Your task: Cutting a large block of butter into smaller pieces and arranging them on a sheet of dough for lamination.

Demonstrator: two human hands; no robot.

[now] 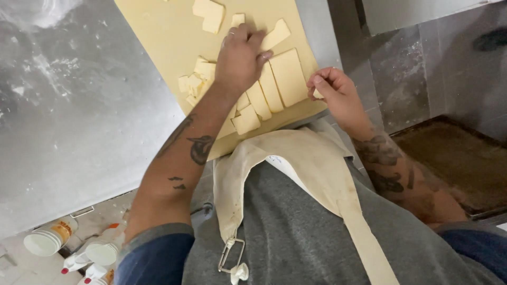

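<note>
A pale yellow rectangular cutting board (158,37) is seen in the upper middle of the frame, laid on a grey metal worktop dusted with flour (68,105). Flat pale yellow slabs of butter-like block (289,76) are spread over the lower right part of the board, with smaller cut pieces (194,83) heaped just left of them and a few loose pieces (209,14) near the top edge.

The left hand (240,58) is laid palm down with fingers spread over the slabs at the centre top of the frame, pressing on them rather than gripping; a ring is worn on one finger. The right hand (334,89) is held just right of the board's lower right corner, its fingers curled closed around a small pale piece (317,94) pinched at the fingertips.

A cream cloth apron (296,153) over a grey shirt is seen in the lower middle. White plastic containers and squeeze bottles with red caps (79,250) are seen at the lower left, on a lower level. A dark brown tray (459,158) is seen at the right edge.
</note>
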